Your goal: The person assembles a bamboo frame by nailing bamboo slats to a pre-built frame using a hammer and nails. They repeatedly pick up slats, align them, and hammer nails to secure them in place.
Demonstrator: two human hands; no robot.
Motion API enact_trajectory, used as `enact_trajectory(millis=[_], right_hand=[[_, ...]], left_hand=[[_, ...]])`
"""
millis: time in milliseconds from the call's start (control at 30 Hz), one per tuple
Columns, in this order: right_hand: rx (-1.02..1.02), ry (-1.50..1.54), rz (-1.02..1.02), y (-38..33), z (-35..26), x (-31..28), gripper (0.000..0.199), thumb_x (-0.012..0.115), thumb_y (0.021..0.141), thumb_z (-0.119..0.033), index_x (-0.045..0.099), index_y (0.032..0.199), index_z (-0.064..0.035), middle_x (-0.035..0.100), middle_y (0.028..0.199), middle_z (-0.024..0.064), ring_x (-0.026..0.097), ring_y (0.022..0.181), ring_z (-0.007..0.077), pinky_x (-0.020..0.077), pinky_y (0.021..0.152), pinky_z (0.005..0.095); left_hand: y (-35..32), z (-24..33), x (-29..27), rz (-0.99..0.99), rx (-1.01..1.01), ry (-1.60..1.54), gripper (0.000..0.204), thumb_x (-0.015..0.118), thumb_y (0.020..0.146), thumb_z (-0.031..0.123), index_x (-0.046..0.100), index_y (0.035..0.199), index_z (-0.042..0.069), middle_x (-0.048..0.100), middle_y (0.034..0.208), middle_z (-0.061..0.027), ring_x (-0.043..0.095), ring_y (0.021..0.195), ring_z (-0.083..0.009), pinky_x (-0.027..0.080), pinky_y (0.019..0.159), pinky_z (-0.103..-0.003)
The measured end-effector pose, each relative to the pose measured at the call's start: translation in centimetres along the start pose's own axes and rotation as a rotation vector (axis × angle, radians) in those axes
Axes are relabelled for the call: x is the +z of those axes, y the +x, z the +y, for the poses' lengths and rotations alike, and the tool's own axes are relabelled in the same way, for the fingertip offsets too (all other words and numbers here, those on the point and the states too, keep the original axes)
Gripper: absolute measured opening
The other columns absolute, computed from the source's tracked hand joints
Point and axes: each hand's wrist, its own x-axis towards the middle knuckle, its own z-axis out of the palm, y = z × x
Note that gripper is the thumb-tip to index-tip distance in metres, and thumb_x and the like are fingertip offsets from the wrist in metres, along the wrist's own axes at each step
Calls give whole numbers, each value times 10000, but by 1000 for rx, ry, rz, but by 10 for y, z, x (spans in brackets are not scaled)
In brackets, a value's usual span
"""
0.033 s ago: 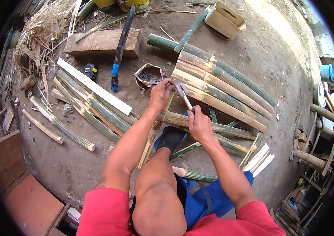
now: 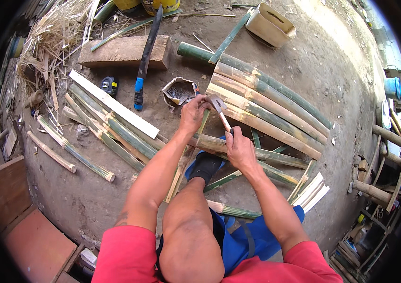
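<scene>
My right hand (image 2: 239,150) grips the wooden handle of a hammer (image 2: 217,104), whose metal head is raised just right of my left hand (image 2: 193,113). The left hand's fingers are pinched at the upper end of a thin green bamboo strip (image 2: 203,126); whether they also hold something small is hidden. The strip runs down across a split bamboo piece (image 2: 219,144) lying in front of me. My foot in a black sock (image 2: 205,165) rests on the bamboo just below the hands.
A row of long split bamboo halves (image 2: 266,108) lies to the right. More bamboo and a white plank (image 2: 113,104) lie to the left. A blue-handled machete (image 2: 143,56) rests across a wooden block (image 2: 125,52). A small open container (image 2: 179,90) and a cardboard box (image 2: 271,23) stand farther off.
</scene>
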Motion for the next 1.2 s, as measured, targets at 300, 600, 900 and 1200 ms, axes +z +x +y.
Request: enact_trajectory(millis=[300,600,900,1200], right_hand=[[57,6,-6,6,13,6,268,519,1073,-294,463,1089,-33,657,768,322,635,767,569,470,659,656],[-27,225,127,-10,22,-15,208,532,1075,-223,485,1165,-41,624,741,296,623,725,552,453,605,588],[-330,162,227,-1,23,-1,221,585,1001,-184,505,1146,-36,669,820,261,651,745,532,522,641,580],[-630,364,345,-12,-10,-39,211,648,991,-178,529,1069,-22,704,815,217,696,722,456,560,654,511]], left_hand=[[8,-1,-2,-35,-49,108,201,733,942,116,674,1121,46,762,990,-167,751,895,-266,564,756,-366],[-4,-8,10,-182,-432,19,420,823,911,305,651,1126,-12,751,962,-84,642,660,-103,534,574,-299],[-7,12,11,-67,-433,408,857,727,782,756,677,1211,15,737,1104,-274,702,1081,-439,548,879,-500],[-4,7,13,-80,-423,433,822,750,794,721,677,1185,2,737,1051,-282,703,1040,-460,547,852,-520]])
